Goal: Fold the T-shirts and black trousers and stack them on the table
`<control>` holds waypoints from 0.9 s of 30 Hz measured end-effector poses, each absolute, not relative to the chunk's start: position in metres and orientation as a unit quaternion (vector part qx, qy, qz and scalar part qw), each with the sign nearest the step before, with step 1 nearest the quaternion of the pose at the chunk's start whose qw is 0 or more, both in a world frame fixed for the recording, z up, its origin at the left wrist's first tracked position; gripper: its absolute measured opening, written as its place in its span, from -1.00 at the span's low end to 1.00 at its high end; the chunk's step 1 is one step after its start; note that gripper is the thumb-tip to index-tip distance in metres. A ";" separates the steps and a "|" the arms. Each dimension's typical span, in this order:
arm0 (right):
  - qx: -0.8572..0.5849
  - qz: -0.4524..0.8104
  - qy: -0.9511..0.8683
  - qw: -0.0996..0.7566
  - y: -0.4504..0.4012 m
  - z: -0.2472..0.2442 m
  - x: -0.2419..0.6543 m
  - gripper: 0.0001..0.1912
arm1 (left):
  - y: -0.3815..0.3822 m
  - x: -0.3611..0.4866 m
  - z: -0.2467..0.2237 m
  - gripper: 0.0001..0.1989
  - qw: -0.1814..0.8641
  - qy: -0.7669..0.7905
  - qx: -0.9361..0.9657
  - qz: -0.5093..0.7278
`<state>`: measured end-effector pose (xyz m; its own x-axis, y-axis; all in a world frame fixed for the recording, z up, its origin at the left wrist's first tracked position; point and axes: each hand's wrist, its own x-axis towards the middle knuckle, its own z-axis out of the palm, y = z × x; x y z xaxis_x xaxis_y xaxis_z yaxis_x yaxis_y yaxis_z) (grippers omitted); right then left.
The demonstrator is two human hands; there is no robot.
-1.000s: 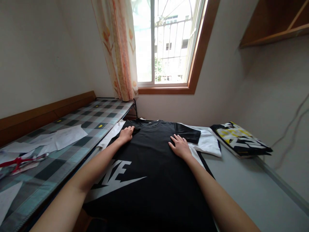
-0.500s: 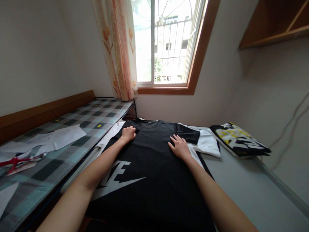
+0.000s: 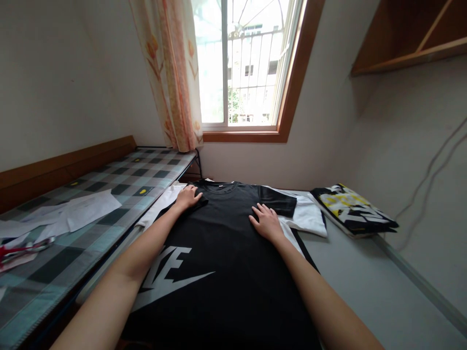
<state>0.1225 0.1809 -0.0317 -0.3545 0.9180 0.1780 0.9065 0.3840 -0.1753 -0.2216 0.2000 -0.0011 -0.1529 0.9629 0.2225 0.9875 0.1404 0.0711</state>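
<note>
A black T-shirt [image 3: 233, 253] with a grey logo lies spread out over a white garment [image 3: 308, 216] on a pale table [image 3: 350, 272]. My left hand [image 3: 188, 197] rests at the shirt's left shoulder, near its sleeve, with the fingers apart. Flat on the right side of the chest, below the right shoulder, lies my right hand [image 3: 266, 221], its fingers spread. The shirt's right sleeve reaches out over the white cloth. Neither hand grips anything.
A folded black, white and yellow garment [image 3: 355, 209] sits at the table's right edge. To the left is a checked bed [image 3: 62, 257] with papers [image 3: 91, 211] and a red-handled tool [image 3: 22, 250]. A shelf [image 3: 412, 63] hangs at upper right.
My left hand has opened from a closed grip and moved slightly left along the shoulder. My right hand stays flat on the shirt. The view has turned a little to the right.
</note>
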 end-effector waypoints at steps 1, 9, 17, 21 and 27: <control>-0.554 0.023 -0.823 0.124 0.181 -0.032 0.123 -0.42 | 0.202 -0.220 -0.007 -0.39 0.053 -0.743 -0.660 -0.094; -0.554 0.020 -0.822 0.130 0.182 -0.034 0.123 -0.43 | 0.212 -0.222 -0.029 -0.22 -0.025 -0.767 -0.638 -0.061; -0.551 0.017 -0.823 0.135 0.181 -0.034 0.123 -0.44 | 0.218 -0.228 -0.031 -0.18 -0.004 -0.781 -0.620 -0.074; -0.552 0.019 -0.823 0.135 0.182 -0.034 0.122 -0.45 | 0.218 -0.234 -0.027 -0.31 0.049 -0.783 -0.609 -0.114; -0.549 0.020 -0.823 0.143 0.183 -0.036 0.122 -0.46 | 0.223 -0.245 -0.028 -0.18 0.007 -0.813 -0.581 -0.044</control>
